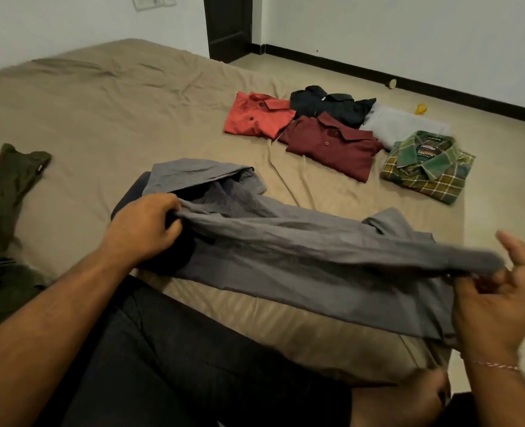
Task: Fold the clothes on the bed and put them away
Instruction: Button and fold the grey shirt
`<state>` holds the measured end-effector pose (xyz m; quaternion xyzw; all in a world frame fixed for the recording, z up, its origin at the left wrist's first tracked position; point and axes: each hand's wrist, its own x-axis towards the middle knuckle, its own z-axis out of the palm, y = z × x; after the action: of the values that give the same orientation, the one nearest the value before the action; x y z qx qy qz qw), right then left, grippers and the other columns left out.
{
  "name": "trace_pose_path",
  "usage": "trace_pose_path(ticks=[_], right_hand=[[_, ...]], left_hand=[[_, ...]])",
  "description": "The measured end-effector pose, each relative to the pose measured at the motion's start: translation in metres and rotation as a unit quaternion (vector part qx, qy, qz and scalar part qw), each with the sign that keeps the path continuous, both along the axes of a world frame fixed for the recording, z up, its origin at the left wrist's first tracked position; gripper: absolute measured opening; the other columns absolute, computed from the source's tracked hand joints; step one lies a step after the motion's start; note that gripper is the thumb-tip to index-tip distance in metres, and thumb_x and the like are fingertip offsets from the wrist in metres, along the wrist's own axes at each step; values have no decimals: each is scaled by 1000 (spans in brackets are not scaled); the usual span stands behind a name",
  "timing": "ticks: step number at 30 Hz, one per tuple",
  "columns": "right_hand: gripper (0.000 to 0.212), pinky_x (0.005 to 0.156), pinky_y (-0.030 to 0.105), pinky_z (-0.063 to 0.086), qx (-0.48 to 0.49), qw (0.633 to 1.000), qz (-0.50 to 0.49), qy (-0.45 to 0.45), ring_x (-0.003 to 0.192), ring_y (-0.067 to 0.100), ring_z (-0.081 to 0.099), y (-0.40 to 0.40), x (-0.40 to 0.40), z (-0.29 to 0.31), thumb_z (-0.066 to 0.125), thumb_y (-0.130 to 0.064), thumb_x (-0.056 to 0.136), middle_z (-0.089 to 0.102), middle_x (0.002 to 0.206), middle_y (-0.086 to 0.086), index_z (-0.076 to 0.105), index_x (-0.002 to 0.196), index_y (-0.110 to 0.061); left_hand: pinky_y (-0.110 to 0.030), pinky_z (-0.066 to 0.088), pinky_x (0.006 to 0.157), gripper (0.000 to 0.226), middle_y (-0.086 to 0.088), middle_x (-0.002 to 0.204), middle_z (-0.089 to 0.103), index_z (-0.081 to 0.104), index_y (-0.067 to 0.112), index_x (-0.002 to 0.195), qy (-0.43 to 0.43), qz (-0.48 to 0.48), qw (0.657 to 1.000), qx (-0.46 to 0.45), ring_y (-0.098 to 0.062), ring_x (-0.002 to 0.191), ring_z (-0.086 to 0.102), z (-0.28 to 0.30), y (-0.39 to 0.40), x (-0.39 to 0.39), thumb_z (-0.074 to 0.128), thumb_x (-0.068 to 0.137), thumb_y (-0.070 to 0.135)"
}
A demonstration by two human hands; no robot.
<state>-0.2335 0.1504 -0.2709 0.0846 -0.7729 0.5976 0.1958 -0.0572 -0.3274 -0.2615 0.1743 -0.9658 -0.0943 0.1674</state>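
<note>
A grey shirt (286, 241) lies crumpled across the near part of the bed (116, 112), one sleeve stretched taut between my hands. My left hand (144, 229) grips the sleeve near the shoulder. My right hand (498, 300) pinches the sleeve's cuff end, with the other fingers spread. Folded shirts lie at the far right of the bed: orange (258, 118), dark navy (329, 106), maroon (332, 146), light grey (403, 124) and green plaid (427, 166). An olive garment (5, 192) lies unfolded at the left edge.
My dark-trousered leg (175, 365) lies on the bed in the foreground. Past the bed's right edge is tiled floor (486, 180) with a small yellow object (421, 108). A dark door (229, 26) stands in the far wall.
</note>
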Motion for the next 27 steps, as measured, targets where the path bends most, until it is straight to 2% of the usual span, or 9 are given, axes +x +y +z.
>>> trace_pose_path(ticks=[3, 5, 7, 10, 16, 19, 22, 25, 27], right_hand=[[33, 81, 12, 53, 157, 983, 66, -63, 87, -1, 67, 8, -5, -1, 74, 1, 89, 72, 89, -20, 72, 101, -30], [29, 65, 19, 54, 206, 956, 123, -170, 80, 3, 68, 12, -7, -5, 77, -6, 90, 74, 76, -15, 72, 85, -35], [18, 58, 21, 55, 177, 948, 157, -214, 72, 12, 72, 11, -6, -5, 76, -12, 91, 77, 73, -11, 76, 83, -28], [10, 66, 32, 55, 105, 952, 147, -245, 76, 23, 72, 7, -7, -1, 69, -17, 96, 78, 75, -10, 77, 91, -18], [7, 67, 40, 60, 169, 937, 170, -253, 85, 29, 75, 8, -5, -5, 72, -17, 93, 79, 79, -2, 77, 95, -22], [15, 85, 26, 59, 96, 983, 110, -115, 92, 3, 73, 13, -6, -3, 72, -10, 92, 77, 91, -24, 76, 102, -21], [26, 96, 19, 53, 28, 994, 104, -28, 102, -2, 69, 16, -8, -2, 60, 8, 96, 75, 101, -29, 67, 119, -4], [23, 90, 14, 54, 68, 989, 94, -87, 101, 3, 71, 18, -11, -6, 58, 7, 97, 76, 98, -26, 70, 114, -3], [21, 75, 32, 61, 177, 963, 65, -193, 85, 25, 74, 24, -20, -17, 70, -22, 91, 77, 76, -9, 75, 89, -2]], left_hand=[[-40, 51, 67, 11, 3, 90, 59, 58, 24, 84, -128, -49, 991, -14, -24, 82, 61, -4, -2, -2, 69, 82, 24], [-41, 53, 75, 14, 5, 105, 56, 60, 25, 91, -290, -77, 954, -25, -20, 94, 60, -8, 0, -3, 68, 83, 32], [-37, 51, 77, 20, 9, 115, 51, 59, 30, 95, -370, -83, 924, -39, -16, 102, 57, -9, 1, -3, 65, 82, 43], [-37, 53, 79, 42, 13, 113, 54, 61, 37, 96, -343, -62, 937, -6, -12, 102, 57, -7, -1, 0, 47, 70, 67], [-41, 54, 86, 86, 12, 111, 54, 64, 39, 105, -309, -89, 947, 8, -12, 103, 56, -10, 5, -4, 19, 69, 103], [-40, 47, 106, 80, 4, 138, 49, 60, 33, 133, -310, -108, 943, 48, -18, 125, 52, -11, 10, -5, 35, 83, 91], [-39, 33, 121, 72, -4, 163, 28, 36, 28, 158, -329, -114, 937, 42, -28, 147, 35, -16, 12, -8, 56, 97, 62], [-39, 25, 126, 82, -5, 171, 12, 18, 29, 165, -346, -108, 931, 42, -29, 154, 22, -19, 11, -10, 54, 99, 60], [-40, 23, 127, 84, -6, 172, 8, 11, 29, 166, -358, -111, 927, 30, -30, 155, 18, -21, 13, -12, 51, 100, 62]])
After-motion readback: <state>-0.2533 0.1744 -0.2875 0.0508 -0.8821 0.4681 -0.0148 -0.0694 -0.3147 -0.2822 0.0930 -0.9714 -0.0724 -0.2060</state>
